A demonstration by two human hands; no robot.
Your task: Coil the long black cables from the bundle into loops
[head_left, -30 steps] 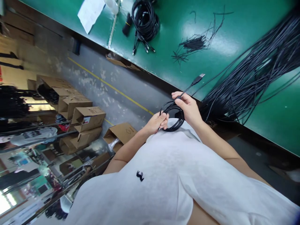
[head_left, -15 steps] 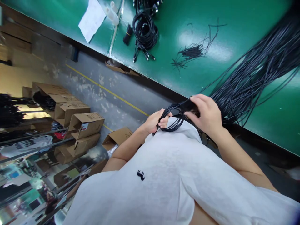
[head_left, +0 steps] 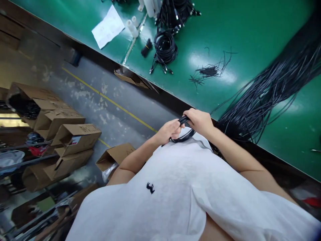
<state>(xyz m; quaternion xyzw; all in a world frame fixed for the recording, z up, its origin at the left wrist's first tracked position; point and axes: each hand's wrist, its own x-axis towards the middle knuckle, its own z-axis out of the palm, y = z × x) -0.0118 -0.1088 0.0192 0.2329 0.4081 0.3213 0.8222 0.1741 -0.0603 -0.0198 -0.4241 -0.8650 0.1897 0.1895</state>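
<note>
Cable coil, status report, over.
Left hand and right hand both gripping coil at chest. Loose cables on table. Nothing in the way.

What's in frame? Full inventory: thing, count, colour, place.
coiled cable: one, black, held in both hands against the shirt
loose cable bundle: one large mass, black, right side of the table, hanging over its edge
bound cable coil: one, black, upper middle of the table
cable ties: loose scatter, black, mid table
paper sheet: one, white, table's left end
table: one, green top
cardboard boxes: several, brown, on the floor at left
shirt: one, white, lower frame
left hand: one, gripping the coil
right hand: one, gripping the coil
</note>
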